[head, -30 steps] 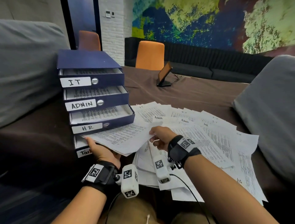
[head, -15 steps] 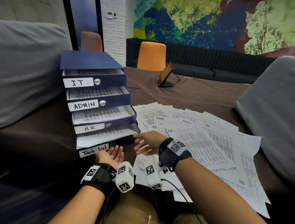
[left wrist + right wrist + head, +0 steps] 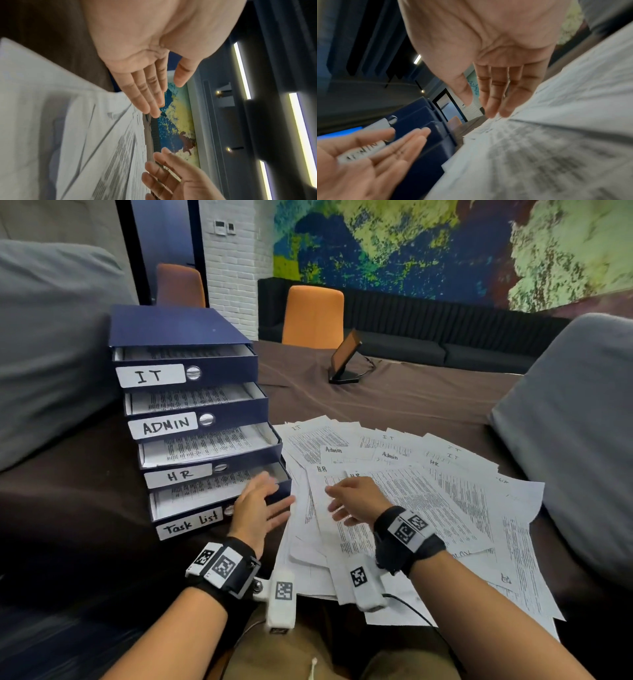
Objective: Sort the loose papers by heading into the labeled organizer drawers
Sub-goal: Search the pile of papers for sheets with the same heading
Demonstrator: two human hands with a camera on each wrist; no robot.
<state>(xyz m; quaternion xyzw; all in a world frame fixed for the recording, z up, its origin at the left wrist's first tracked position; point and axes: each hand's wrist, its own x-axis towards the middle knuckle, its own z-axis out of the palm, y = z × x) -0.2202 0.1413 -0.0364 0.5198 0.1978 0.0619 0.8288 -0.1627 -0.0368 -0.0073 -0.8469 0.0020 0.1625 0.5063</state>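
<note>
**Both hands empty between the drawers and the paper pile**

From the head view I see my left hand (image 3: 255,510) with its fingers (image 3: 270,479) straight and spread, holding nothing, right at the front corner of the dark blue four-drawer cardboard organizer (image 3: 191,412). The bottom drawer labeled "Task List" (image 3: 191,523) sits just left of those fingers, pulled out with printed sheets lying in it. Above it are the drawers marked HR, ADMIN and IT, each also partly out and holding paper. My right hand (image 3: 356,501) hovers with fingers loose and apart over the spread of loose white printed papers (image 3: 428,494), which fans out to the right of both hands across the brown cloth-covered tabletop (image 3: 394,402).

From the left wrist view, the left fingers (image 3: 145,92) lie flat and close together, empty, with the white papers (image 3: 68,135) below and left of them; the right hand (image 3: 180,180) shows open at the bottom.

From the right wrist view, the right fingers (image 3: 496,94) extend straight, tips near the blurred paper (image 3: 556,142). The left hand (image 3: 368,155) is palm-up before the blue drawers (image 3: 419,128).
</note>
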